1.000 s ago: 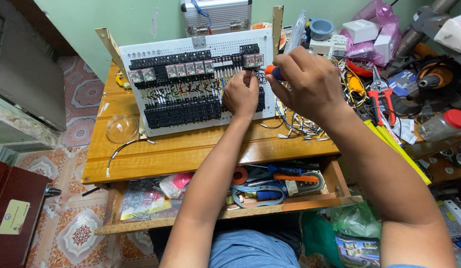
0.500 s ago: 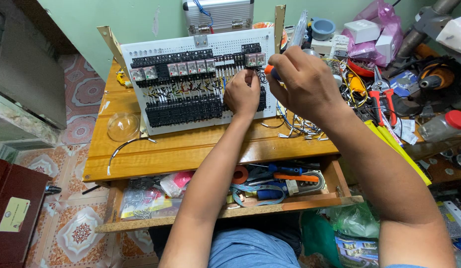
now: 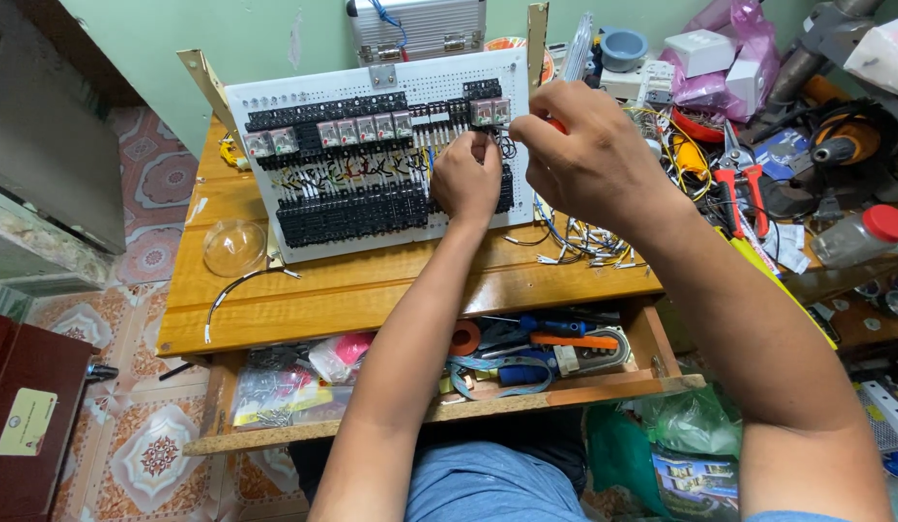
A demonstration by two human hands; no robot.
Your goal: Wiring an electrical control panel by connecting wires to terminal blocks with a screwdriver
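Pinching a wire with left hand [image 3: 465, 179] on relay panel [image 3: 372, 155]; right hand [image 3: 589, 159], at three o'clock, gripping red-handled screwdriver [image 3: 557, 125].

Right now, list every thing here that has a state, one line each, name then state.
Left hand: fingers pressed to the panel's wiring.
Right hand: closed on a red-handled tool, tip at the panel.
Control panel: propped up, tilted back.
Drawer: pulled open, full of tools.
Clear dome: lying loose on the table.
Red-handled cutters: lying unused.
Red-capped jar: capped, on its side.
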